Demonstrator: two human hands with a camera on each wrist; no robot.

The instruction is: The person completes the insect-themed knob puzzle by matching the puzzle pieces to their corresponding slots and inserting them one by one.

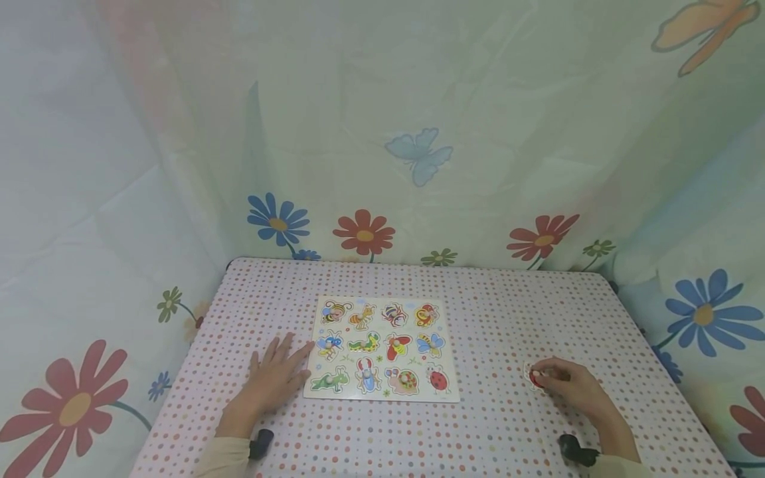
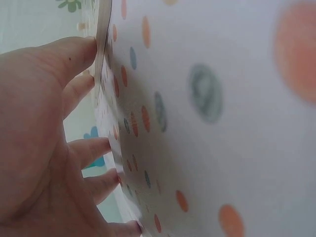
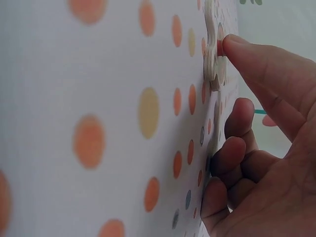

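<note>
A flat wooden insect puzzle board lies on the table, its pictures in three rows, many with small knobs. My left hand rests at the board's left side with fingers spread. Its thumb touches the board's edge in the left wrist view, and other fingertips are down on the cloth. To the right of the board, my right hand pinches the red knob of a small wooden puzzle piece, partly covered by the fingers. The right wrist view shows the piece's layered side edge close against the cloth, with the other fingers curled below.
A dotted cloth covers the table. Behind it and on both sides hangs a pale curtain printed with flowers and butterflies. Black wrist devices sit at the left cuff and right cuff.
</note>
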